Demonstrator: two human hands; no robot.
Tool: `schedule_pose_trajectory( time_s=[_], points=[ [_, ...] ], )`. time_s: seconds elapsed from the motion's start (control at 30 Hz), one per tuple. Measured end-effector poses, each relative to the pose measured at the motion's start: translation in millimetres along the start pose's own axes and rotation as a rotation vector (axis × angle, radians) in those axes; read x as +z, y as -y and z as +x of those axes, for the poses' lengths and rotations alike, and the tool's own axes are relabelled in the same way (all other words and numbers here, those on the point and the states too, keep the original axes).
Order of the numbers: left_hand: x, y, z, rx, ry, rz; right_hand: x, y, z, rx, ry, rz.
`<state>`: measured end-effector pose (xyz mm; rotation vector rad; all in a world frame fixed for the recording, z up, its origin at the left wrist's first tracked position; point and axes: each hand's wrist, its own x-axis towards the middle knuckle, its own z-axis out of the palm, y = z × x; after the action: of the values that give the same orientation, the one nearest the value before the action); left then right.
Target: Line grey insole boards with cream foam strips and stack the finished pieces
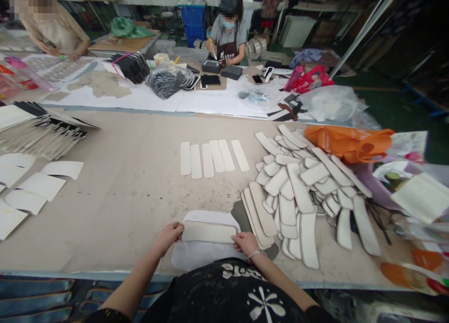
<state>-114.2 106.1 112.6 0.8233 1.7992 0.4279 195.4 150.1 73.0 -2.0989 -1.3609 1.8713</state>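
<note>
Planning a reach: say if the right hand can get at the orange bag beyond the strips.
Probably not directly: the right hand holds a cream strip, and heaped strips lie before the bag.

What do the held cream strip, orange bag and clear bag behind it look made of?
Cream strip: leatherlike or coated sheet, matte; smooth pale face, darker edge.
Orange bag: probably nonwoven fabric, dull; soft folds.
Clear bag: likely thin plastic film, shiny; translucent, crinkled.

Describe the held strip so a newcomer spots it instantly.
On the tan table, find the white sheet by the near edge. Over it, the cream strip runs crosswise between left hand and right hand. Unlike the strips piled to its right, it is held at both ends.
</note>
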Motion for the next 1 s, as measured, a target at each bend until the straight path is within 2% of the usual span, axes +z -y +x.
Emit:
schedule_pose_trajectory(
  time_s=[0.13, 0.27, 0.67, 1.0],
  points=[
    [3.5, 3.0, 15.5, -0.001, -0.053, 0.102, -2.5, 0.8, 4.4, 0.01, -0.027, -0.077],
    [2.8, 5.6, 21.5, -0.003, -0.086, 0.19, -5.2, -0.1, 5.6, -0.001, -0.032, -0.163],
    [3.1, 17.5, 21.4, 0.04, -0.11, 0.324, -11.8, 4.5, 4.3, -0.128, -0.038, -0.436],
    [10.2, 13.6, 21.7, 0.078, -0.165, 0.533, -12.4, 14.8, 0.0, -0.169, -0.083, -0.557]
  ],
)
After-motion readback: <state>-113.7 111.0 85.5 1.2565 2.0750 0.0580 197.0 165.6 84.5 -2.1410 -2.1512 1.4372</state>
